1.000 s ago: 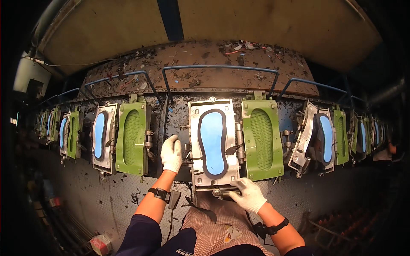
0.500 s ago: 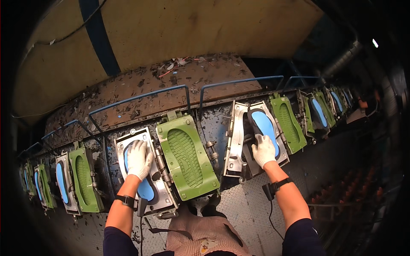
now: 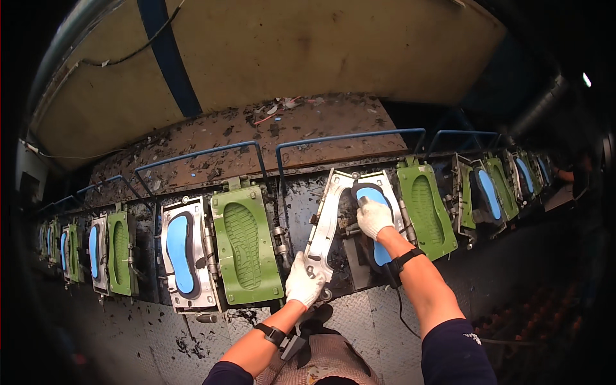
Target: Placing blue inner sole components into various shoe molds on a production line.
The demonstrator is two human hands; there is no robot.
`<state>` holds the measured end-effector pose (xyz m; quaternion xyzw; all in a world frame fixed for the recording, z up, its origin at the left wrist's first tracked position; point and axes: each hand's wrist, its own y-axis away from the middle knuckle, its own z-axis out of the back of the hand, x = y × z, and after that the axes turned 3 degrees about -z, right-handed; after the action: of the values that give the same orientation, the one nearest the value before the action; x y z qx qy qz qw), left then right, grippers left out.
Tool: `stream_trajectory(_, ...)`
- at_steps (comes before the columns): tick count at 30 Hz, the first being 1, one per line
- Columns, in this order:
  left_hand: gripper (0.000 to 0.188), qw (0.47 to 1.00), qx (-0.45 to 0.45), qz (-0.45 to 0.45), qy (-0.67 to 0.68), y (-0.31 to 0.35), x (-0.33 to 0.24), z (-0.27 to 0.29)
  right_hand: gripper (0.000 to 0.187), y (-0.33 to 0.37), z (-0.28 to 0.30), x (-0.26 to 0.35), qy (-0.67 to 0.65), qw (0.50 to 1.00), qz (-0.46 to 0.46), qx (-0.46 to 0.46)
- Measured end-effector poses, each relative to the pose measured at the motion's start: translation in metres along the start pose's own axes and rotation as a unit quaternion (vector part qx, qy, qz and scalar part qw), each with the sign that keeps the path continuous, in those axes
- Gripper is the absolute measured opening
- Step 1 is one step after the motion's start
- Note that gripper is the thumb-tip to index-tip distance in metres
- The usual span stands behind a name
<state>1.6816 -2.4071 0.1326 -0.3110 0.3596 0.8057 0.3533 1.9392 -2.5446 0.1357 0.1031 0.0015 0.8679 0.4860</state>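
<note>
Open shoe-sole mould (image 3: 333, 218), centre of the row: its metal frame's near corner is gripped by the gloved left hand (image 3: 303, 282). The blue sole (image 3: 375, 221) inside, right of the frame, is pressed by the gloved right hand (image 3: 373, 217), fingers curled. A green mould lid (image 3: 246, 245) is seen just left.

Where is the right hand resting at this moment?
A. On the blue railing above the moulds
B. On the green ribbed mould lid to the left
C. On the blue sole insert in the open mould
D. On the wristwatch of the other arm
C: the gloved right hand lies on the blue sole insert inside the open mould, while the left hand grips the metal frame at its lower end.
</note>
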Motion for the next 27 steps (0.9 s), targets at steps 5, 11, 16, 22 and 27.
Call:
stream_trajectory(5, 0.098, 0.982, 0.117, 0.093, 0.119, 0.043, -0.055, -0.085, 0.029, 0.000, 0.008, -0.012, -0.033, 0.999, -0.007, 0.037)
stream_trajectory(11, 0.110, 0.993, 0.063, 0.059, 0.076, 0.019, -0.041, -0.149, 0.038, 0.015, 0.119, -0.018, -0.205, 0.964, 0.128, -0.111)
stream_trajectory(16, 0.128, 0.995, -0.014, 0.067, 0.074, 0.008, -0.070, -0.171, 0.065, 0.028, 0.003, -0.059, -0.096, 0.992, 0.048, -0.069)
stream_trajectory(22, 0.090, 0.904, -0.170, -0.365, -0.143, 0.002, -0.060, -0.162, 0.053, 0.080, 0.004, -0.099, -0.330, 0.941, 0.074, 0.021)
stream_trajectory(27, 0.045, 0.901, -0.096, -0.422, -0.011, -0.016, -0.072, -0.157, 0.034, 0.157, 0.020, -0.129, -0.313, 0.932, 0.182, -0.015)
